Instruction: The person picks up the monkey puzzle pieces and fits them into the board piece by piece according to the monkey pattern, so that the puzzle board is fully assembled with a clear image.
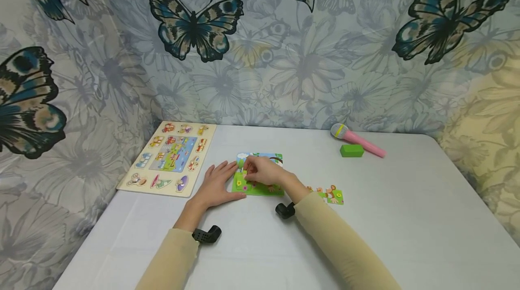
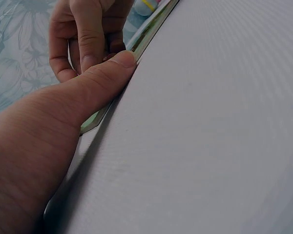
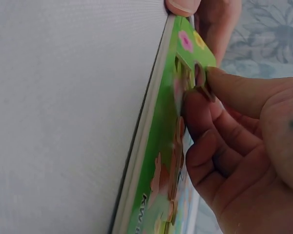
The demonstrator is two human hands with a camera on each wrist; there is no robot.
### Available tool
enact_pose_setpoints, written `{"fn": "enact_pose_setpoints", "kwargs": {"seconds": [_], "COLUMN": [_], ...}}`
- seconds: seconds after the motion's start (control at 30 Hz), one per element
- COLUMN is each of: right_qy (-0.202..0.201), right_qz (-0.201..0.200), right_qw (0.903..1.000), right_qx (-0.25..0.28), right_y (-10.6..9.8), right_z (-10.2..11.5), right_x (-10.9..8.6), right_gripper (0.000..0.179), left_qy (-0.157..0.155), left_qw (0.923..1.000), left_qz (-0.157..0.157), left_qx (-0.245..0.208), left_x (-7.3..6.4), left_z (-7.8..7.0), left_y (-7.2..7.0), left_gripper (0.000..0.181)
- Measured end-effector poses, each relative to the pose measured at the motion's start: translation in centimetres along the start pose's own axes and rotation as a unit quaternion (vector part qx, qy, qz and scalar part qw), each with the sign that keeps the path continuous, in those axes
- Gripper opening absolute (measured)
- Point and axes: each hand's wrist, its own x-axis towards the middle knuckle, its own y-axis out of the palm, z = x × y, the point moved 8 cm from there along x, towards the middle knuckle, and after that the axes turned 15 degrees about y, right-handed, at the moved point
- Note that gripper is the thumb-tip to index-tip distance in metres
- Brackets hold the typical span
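A small green and blue puzzle board (image 1: 264, 192) lies on the table, partly hidden under the hands. My right hand (image 1: 266, 172) is over it, thumb and fingers pinching a green puzzle piece (image 3: 198, 46) with pink and yellow flowers at the board's left end. The left hand (image 1: 217, 188) rests palm down at the board's left side, fingers spread and fairly straight. In the left wrist view the left thumb (image 2: 105, 75) lies along the board's near edge. Loose puzzle pieces (image 1: 335, 194) lie right of the board, partly covered by the right forearm.
A larger wooden picture puzzle (image 1: 136, 168) with vehicle and toy figures lies at the left of the white table (image 1: 406, 218). A pink toy microphone (image 1: 365, 144) and a green block (image 1: 351, 150) are at the back right. Butterfly-patterned cloth (image 1: 304, 64) hangs behind.
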Motion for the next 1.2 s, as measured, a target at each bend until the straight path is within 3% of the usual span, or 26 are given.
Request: {"fn": "enact_pose_setpoints", "kwargs": {"seconds": [0.27, 0.53, 0.77, 0.97, 1.2], "right_qy": [-0.003, -0.007, -0.007, -0.034, -0.049], "right_qz": [0.002, -0.016, -0.02, -0.022, -0.022], "right_qw": [0.9998, 0.9975, 0.998, 0.9961, 0.9932], "right_qx": [-0.017, -0.069, -0.06, -0.078, -0.104], "right_y": [0.5, 0.9, 0.7, 0.9, 1.4], "right_z": [0.2, 0.3, 0.4, 0.9, 1.4], "right_x": [-0.3, -0.1, -0.3, -0.9, -1.2], "right_gripper": [0.019, 0.021, 0.019, 0.008, 0.009], "left_qy": [0.002, 0.005, 0.003, 0.008, 0.005], "left_qw": [1.0, 1.0, 1.0, 0.9999, 1.0], "left_qz": [-0.003, -0.007, 0.0, 0.002, 0.001], "left_qx": [-0.002, -0.003, 0.003, 0.007, 0.007], "left_x": [0.0, -0.1, 0.2, 0.3, 0.1], "left_z": [-0.3, -0.3, -0.4, -0.6, -0.6], "left_y": [-0.1, -0.1, -0.1, -0.2, -0.2], "left_gripper": [0.097, 0.096, 0.096, 0.095, 0.096]}}
